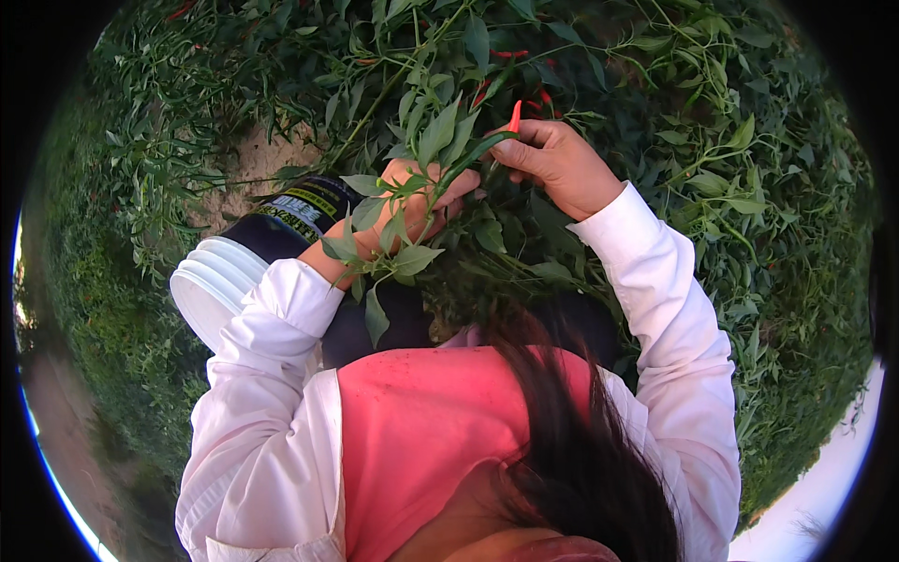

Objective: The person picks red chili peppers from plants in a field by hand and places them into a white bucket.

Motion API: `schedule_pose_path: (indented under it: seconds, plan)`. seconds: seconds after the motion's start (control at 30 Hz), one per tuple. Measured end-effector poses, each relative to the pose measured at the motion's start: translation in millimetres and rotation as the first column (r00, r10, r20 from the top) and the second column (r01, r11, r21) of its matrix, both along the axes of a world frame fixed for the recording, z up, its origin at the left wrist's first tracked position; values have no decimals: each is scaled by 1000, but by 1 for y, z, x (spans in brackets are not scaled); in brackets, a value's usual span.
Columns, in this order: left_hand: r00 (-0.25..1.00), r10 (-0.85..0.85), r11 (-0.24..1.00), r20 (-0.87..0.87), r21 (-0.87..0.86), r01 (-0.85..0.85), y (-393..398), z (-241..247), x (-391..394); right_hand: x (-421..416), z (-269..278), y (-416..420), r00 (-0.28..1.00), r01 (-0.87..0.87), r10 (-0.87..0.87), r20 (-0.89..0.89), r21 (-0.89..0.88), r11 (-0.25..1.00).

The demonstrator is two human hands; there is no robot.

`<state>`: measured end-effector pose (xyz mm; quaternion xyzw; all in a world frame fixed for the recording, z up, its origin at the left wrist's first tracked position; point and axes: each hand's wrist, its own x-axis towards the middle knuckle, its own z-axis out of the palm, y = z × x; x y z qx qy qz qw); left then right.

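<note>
My right hand (551,165) pinches a red chili pepper (515,118) between thumb and forefinger, its tip pointing up. Just left of that pepper, a long green chili pepper (470,160) slants down toward my left hand. Behind a leafy chili stem (421,204), my left hand (414,204) is curled, its fingers partly covered by the leaves. Whether the fingers close on the stem is hard to make out, though they are bent around its place. More red chili peppers (508,53) hang among the leaves beyond my right hand.
A dark plastic bucket (256,235) with printed writing and a white ribbed end (214,281) lies tilted beside my left forearm. Dense chili plants (716,183) surround me. Bare soil (260,158) shows beyond the bucket, and a dirt strip (63,421) runs along the far left.
</note>
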<state>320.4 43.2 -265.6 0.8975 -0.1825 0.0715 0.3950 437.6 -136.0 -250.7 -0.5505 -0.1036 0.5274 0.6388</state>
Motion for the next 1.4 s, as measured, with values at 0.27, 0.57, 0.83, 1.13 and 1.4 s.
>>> schedule_pose_path:
  seconds: [0.27, 0.57, 0.83, 1.13, 1.4]
  plan:
    - [819, -189, 982, -541, -112, 153, 3, 24, -2, 2, -8, -5, 991, 14, -12, -136, 12, 1000]
    - [372, -184, 963, -910, -242, -115, 12, 10, -45, 19, -77, -11, 974, 187, -205, -96, -173, 967]
    - [687, -465, 865, -559, -123, 486, -18, 6, -41, 19, -60, 23, 990, 10, 33, 134, -307, 952]
    - [620, -55, 861, -783, -351, -368, -8, 15, 38, -52, -64, -37, 511, -12, 192, 838, -216, 976]
    - [511, -201, 644, -835, -506, -574, -4, -85, 54, -53, -68, -38, 381, -236, 444, 811, -378, 895]
